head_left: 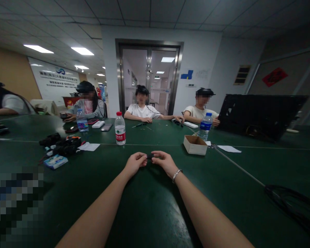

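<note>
Both my arms reach forward over a dark green table [155, 206]. My left hand [134, 163] and my right hand [164, 160] meet at the middle, fingers curled. Between them they pinch a small black object [150, 156], too small to name. A silver bracelet [176, 174] circles my right wrist.
A red-capped water bottle [120, 128] stands beyond my hands. A small cardboard box [195, 144] sits to the right, a blue-labelled bottle [205, 126] behind it. Black gear [62, 143] lies at left, black cables [291, 203] at right. Several people sit across the table; a black panel [258, 115] leans far right.
</note>
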`<state>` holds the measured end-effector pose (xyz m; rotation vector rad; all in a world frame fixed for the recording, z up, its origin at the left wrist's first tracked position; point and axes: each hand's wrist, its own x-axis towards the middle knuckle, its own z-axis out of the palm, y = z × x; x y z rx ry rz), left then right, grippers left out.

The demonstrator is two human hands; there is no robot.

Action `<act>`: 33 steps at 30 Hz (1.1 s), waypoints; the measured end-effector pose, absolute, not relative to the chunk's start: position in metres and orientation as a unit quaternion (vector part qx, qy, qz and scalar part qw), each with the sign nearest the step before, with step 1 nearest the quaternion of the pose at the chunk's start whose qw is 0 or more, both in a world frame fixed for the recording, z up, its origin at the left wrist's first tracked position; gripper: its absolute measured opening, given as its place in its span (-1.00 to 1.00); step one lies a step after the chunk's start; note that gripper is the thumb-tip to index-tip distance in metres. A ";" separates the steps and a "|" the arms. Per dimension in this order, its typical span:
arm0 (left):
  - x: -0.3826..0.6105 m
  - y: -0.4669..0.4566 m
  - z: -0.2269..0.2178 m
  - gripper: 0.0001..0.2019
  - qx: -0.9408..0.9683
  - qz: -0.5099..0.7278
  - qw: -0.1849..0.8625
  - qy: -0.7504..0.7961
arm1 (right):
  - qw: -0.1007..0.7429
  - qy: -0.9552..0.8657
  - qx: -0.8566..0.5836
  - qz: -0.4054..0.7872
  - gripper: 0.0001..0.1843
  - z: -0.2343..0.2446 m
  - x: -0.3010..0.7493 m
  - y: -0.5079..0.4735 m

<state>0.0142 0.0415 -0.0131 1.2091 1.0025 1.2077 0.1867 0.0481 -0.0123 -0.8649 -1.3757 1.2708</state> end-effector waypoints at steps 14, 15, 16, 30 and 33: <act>0.013 0.043 -0.015 -0.64 0.527 0.502 0.535 0.429 | 0.495 -0.613 -0.362 0.498 -0.56 -0.008 0.187 0.045; 0.013 0.043 -0.015 -0.63 0.528 0.501 0.535 0.429 | 0.496 -0.610 -0.362 0.501 -0.56 -0.008 0.187 0.045; 0.012 0.043 -0.015 -0.63 0.530 0.499 0.536 0.428 | 0.495 -0.608 -0.362 0.504 -0.56 -0.008 0.187 0.045; 0.012 0.048 -0.020 -0.66 0.530 0.506 0.528 0.429 | 0.502 -0.578 -0.341 0.546 -0.54 -0.015 0.187 0.049; 0.013 0.047 -0.018 -0.63 0.537 0.496 0.525 0.436 | 0.500 -0.586 -0.342 0.539 -0.56 -0.015 0.188 0.049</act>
